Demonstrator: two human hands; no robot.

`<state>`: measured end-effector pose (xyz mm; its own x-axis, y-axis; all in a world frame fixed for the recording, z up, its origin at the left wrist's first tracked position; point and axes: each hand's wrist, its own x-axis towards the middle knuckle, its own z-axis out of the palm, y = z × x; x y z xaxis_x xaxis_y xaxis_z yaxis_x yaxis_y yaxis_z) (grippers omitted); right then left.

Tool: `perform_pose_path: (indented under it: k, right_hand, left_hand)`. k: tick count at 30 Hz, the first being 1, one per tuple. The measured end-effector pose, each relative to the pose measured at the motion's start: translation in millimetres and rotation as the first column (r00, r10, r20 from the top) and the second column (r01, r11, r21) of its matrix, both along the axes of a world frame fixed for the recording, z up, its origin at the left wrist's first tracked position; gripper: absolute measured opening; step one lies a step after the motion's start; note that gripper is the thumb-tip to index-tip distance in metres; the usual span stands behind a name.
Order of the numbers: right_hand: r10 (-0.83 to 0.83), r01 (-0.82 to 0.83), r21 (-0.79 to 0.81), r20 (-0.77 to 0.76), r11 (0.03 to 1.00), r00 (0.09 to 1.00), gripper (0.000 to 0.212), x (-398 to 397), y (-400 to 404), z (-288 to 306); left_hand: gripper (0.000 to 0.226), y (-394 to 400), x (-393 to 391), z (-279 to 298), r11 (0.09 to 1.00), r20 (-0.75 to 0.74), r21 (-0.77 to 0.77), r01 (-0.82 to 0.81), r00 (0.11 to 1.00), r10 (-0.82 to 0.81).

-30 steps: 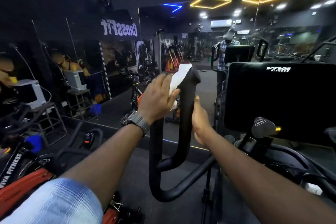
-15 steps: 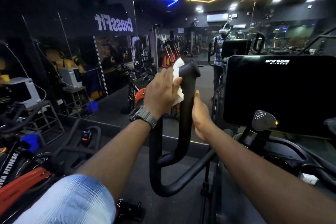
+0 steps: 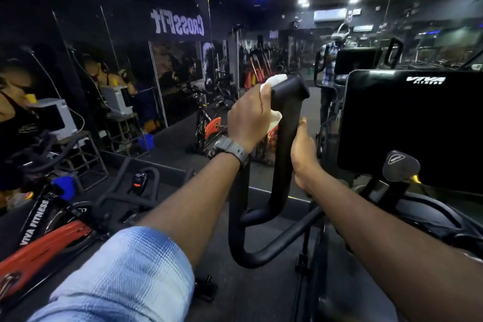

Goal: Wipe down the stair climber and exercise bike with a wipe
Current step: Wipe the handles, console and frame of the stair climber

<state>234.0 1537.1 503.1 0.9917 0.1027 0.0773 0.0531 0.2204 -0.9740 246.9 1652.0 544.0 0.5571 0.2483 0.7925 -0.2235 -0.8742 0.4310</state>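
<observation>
Your left hand [image 3: 248, 117] sits on the left side of the handlebar [image 3: 286, 138] near its top, with the wipe [image 3: 275, 80] between them; your right hand [image 3: 304, 154] lies against its right side, lower down. The console [image 3: 413, 125] stands right of the handlebar, the exercise bike [image 3: 47, 238] at lower left

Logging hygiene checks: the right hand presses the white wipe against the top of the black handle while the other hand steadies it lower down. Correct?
Not quite: the head view shows the left hand pressing the white wipe on the black handle; the right hand steadies it lower down.
</observation>
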Motion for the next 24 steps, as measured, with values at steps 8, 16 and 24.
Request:
perform_pose_path:
  k: [8, 16, 24]
  right_hand:
    - [0.049, -0.046, 0.059, -0.054, 0.997, 0.997, 0.07, 5, 0, -5]
    - [-0.028, 0.03, 0.023, -0.057, 0.999, 0.998, 0.075, 4, 6, -6]
    - [0.02, -0.018, 0.043, -0.048, 0.999, 0.999, 0.072, 4, 1, -8]
  left_hand:
    - [0.055, 16, -31, -129, 0.911, -0.017, -0.413, 0.024, 0.999, -0.033]
    - [0.042, 10, -15, -70, 0.955, 0.042, -0.298, 0.001, 0.999, 0.012]
    - [0.06, 11, -23, -127, 0.956, -0.003, -0.292, -0.026, 1.0, 0.026]
